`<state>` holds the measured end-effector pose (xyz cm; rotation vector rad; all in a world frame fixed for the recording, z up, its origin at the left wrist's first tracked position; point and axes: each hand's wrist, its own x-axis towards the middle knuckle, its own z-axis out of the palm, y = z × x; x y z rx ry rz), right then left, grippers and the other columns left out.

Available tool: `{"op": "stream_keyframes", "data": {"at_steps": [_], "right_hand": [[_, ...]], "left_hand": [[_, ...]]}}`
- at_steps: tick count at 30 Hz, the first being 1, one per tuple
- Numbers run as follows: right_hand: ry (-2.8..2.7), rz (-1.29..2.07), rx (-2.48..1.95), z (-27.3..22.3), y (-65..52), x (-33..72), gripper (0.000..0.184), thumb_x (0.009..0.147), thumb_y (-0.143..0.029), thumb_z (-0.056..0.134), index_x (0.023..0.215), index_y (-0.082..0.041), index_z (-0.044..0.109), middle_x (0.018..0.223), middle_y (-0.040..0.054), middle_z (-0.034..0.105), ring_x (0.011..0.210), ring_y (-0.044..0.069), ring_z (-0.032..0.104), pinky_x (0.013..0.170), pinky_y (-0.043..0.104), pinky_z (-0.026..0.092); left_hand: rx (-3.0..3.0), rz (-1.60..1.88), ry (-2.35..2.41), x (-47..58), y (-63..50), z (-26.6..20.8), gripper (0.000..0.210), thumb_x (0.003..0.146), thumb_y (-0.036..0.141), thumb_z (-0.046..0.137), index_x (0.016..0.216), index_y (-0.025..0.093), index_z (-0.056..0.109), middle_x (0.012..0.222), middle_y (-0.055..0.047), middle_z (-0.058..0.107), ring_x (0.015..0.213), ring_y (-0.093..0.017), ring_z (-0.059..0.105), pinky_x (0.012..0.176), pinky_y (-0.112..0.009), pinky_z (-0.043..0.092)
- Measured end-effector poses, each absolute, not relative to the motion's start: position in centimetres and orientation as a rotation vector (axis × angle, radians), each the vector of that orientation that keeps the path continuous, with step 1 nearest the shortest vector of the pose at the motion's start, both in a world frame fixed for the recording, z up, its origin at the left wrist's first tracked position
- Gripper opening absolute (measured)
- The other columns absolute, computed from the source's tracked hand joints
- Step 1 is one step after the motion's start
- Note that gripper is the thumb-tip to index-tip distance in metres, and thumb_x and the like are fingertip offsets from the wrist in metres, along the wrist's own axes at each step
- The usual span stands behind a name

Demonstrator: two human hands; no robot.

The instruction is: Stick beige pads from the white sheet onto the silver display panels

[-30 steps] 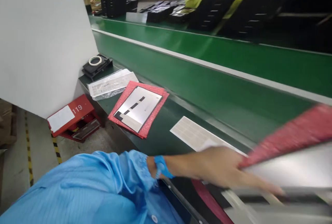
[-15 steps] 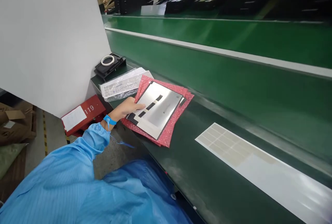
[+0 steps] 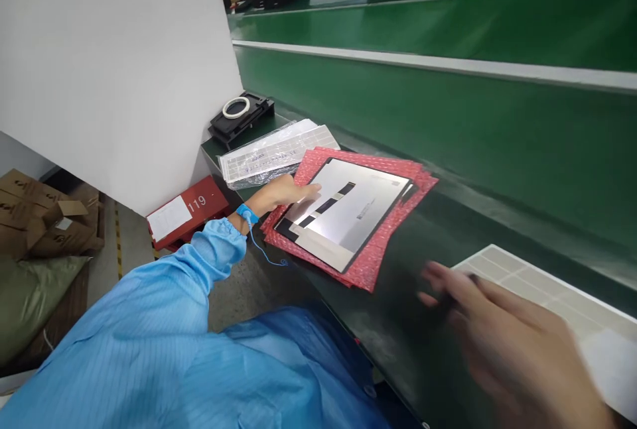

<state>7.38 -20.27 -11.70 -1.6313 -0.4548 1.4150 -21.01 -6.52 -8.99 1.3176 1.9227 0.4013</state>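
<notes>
Our left hand [image 3: 279,191] rests flat, fingers together, on silver panel [image 3: 343,210] atop red bubble sleeves [image 3: 393,243], desk's far left | right hand [image 3: 502,336] blurred, fingers loosely spread, empty | panel likely thin, stiff, fragile; we'd grip edges.

Our left arm reaches forward and to the left in a blue sleeve, a blue band round the wrist with a thin cord trailing down from it. Our left hand [image 3: 279,191] lies low, palm down, fingers stretched forward and loosely together, nothing gripped. Our right hand [image 3: 502,343] comes in from the lower right, bare and blurred, palm down, fingers spread and pointing left, closed on nothing.
</notes>
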Motion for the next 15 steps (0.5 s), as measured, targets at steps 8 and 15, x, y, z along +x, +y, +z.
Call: {"op": "stream_keyframes", "data": {"at_steps": [8, 15], "right_hand": [[-0.611, 1.627, -1.453, -12.5, -17.3, 2.6, 0.027, 0.074, -0.035, 0.074, 0.084, -0.012, 0.065, 0.084, 0.0084, 0.061, 0.073, 0.015, 0.057, 0.061, 0.019, 0.051], [-0.584, 1.691, -1.367, -13.2, -17.5, 3.3, 0.042, 0.059, -0.045, 0.082, 0.074, -0.014, 0.059, 0.091, 0.0119, 0.064, 0.094, 0.023, 0.065, 0.073, 0.025, 0.059]], "left_hand": [[1.105, 0.578, 1.703, -20.3, -6.7, -10.5, 0.037, 0.070, 0.040, 0.099, 0.073, 0.020, 0.068, 0.071, -0.003, 0.068, 0.088, -0.026, 0.072, 0.079, -0.031, 0.056], [0.858, 0.544, 1.354, -19.5, -6.6, -9.5, 0.031, 0.071, 0.033, 0.095, 0.089, 0.014, 0.078, 0.093, -0.013, 0.081, 0.075, -0.026, 0.077, 0.069, -0.039, 0.065]]}}
